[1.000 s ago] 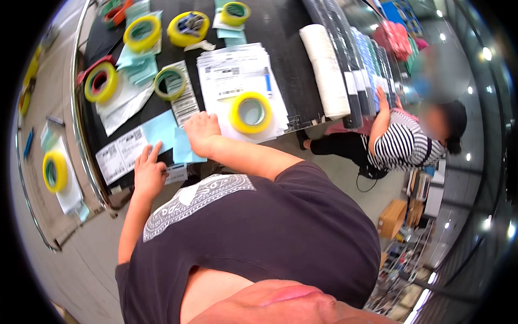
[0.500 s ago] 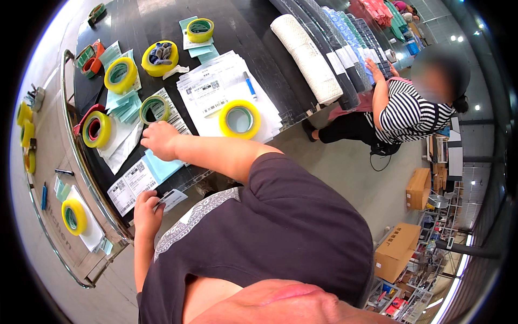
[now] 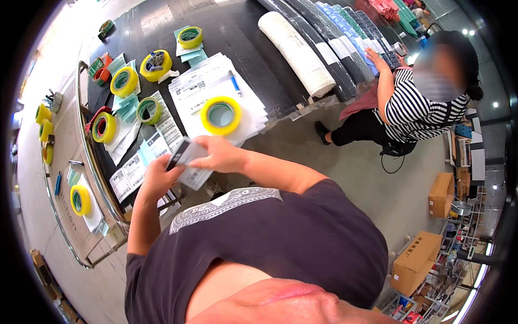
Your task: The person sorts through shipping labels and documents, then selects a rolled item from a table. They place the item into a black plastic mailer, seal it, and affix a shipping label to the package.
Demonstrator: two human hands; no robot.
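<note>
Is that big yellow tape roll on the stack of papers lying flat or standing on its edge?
Lying flat: the yellow tape roll shows its round open core facing up, resting on the stack of papers.

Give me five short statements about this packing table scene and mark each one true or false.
1. Both hands, the left hand and the right hand, hold a printed paper slip. True.
2. A yellow tape roll lies on the stack of printed sheets. True.
3. The white mesh roll stands upright on the floor. False: it lies flat on the dark table.
4. The co-worker in a striped top holds a tape roll. False: that person's hand rests on the fabric rolls.
5. A blue pen lies on the printed sheets. True.
</note>
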